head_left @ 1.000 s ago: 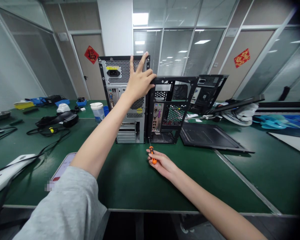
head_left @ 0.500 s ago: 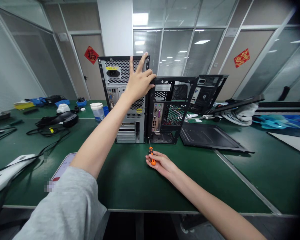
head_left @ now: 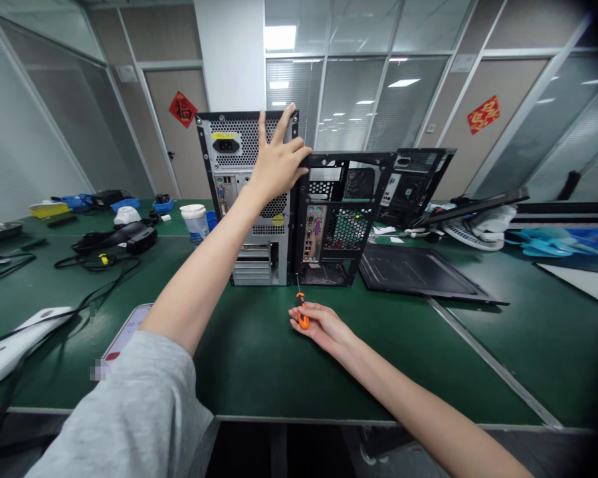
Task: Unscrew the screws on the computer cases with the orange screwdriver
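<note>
Left hand (head_left: 278, 162) rests spread flat on the silver computer case (head_left: 239, 199); right hand (head_left: 323, 326) apparently grips an orange screwdriver (head_left: 302, 313).

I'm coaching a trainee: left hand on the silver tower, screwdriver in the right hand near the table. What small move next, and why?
Probably raise the right hand and bring the orange screwdriver up to the rear of the silver tower. The left hand braces that upright case near its top, while the screwdriver's tip sits low by the green table, touching no screw.
</note>
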Demonstrator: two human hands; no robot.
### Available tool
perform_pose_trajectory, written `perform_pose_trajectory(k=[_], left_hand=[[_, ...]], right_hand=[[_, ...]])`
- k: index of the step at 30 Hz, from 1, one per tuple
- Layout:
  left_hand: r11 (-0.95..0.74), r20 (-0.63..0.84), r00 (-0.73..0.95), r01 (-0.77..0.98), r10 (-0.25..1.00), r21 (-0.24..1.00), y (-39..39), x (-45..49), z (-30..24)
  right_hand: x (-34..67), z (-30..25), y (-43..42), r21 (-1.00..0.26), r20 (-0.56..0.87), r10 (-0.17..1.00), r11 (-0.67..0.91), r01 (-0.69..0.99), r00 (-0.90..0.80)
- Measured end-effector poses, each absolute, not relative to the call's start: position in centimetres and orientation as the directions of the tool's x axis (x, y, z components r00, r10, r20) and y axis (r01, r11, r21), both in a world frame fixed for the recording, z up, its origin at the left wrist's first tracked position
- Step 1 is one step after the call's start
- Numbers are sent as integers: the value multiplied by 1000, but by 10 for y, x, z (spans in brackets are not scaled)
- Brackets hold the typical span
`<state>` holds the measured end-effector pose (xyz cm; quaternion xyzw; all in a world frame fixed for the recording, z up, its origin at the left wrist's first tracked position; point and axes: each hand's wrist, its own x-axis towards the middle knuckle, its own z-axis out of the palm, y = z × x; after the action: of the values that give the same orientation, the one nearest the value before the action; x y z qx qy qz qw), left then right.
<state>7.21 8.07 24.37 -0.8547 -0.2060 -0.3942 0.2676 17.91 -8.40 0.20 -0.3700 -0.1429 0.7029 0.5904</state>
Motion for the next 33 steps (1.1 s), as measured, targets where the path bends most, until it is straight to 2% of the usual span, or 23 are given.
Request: perform_pose_trajectory(k=[11,18,33], left_hand=[[-741,780,613,580,124,-338,84,71,243],[-762,779,609,573,151,-300,81,72,244],[-794,768,612,554,188,-248,79,72,244]], right_hand=[[179,3,-86,-658,-360,931,-299,-691,-61],[181,2,-85,-629,-331,931,-337,-700,-152],[177,8,-88,-601,-318,939,-306,-738,-131]])
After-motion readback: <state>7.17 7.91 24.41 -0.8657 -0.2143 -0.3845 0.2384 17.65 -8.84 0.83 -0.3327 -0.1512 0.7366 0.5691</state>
